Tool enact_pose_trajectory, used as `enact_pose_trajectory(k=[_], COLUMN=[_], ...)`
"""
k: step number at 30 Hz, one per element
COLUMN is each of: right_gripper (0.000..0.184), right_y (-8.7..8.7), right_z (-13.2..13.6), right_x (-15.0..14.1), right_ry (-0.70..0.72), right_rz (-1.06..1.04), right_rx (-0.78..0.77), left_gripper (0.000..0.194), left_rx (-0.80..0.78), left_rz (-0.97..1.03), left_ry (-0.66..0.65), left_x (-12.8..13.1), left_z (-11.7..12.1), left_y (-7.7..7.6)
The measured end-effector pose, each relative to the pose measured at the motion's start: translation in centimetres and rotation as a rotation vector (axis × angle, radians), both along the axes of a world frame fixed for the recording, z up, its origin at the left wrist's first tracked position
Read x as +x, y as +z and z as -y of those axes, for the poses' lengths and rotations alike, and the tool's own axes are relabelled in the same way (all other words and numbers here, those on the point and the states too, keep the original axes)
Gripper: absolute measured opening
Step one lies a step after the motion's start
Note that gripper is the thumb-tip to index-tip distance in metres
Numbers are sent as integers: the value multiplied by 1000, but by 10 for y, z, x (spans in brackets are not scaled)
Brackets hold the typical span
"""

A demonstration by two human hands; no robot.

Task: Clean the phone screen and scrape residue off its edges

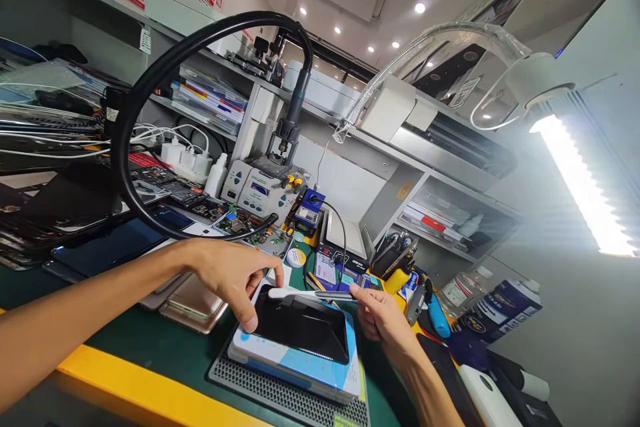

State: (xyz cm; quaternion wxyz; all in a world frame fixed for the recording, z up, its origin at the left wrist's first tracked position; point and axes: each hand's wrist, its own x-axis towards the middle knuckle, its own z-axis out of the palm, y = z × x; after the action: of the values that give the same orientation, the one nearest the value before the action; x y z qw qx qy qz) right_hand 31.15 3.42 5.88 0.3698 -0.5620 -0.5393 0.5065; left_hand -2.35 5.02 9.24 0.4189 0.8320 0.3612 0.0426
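Observation:
A black smartphone lies face up on a stack of blue and white boxes. My left hand grips its left end, with the thumb on the near edge and the fingers at the far edge. In my right hand, pinched between thumb and fingers, is a toothbrush with a grey handle. Its white head points left and reaches across the far side of the phone, close to my left fingers; whether it touches the glass I cannot tell. A grey perforated mat is under the boxes.
A thick black hose loops from the grey hot air station over the bench. Several phones and circuit boards crowd the left. To the right stand a clear bottle, a dark blue can and a tool holder. A lit lamp hangs above.

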Motion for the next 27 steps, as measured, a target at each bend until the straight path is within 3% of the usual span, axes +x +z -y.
enact_pose_trajectory(k=[10,20,27], right_gripper=[58,65,62], right_y=[6,4,1], right_z=[-3,5,0], right_x=[8,-4,1], right_ry=[-83,68,31], right_rz=[-10,1,10], right_rx=[-44,-37,-49], left_gripper=[75,75,75], left_rx=[-3,3,2], left_rz=[-4,9,6], left_ry=[-6,1,1], left_x=[-1,-1,-1], left_z=[0,-1,0], left_y=[1,-1,0])
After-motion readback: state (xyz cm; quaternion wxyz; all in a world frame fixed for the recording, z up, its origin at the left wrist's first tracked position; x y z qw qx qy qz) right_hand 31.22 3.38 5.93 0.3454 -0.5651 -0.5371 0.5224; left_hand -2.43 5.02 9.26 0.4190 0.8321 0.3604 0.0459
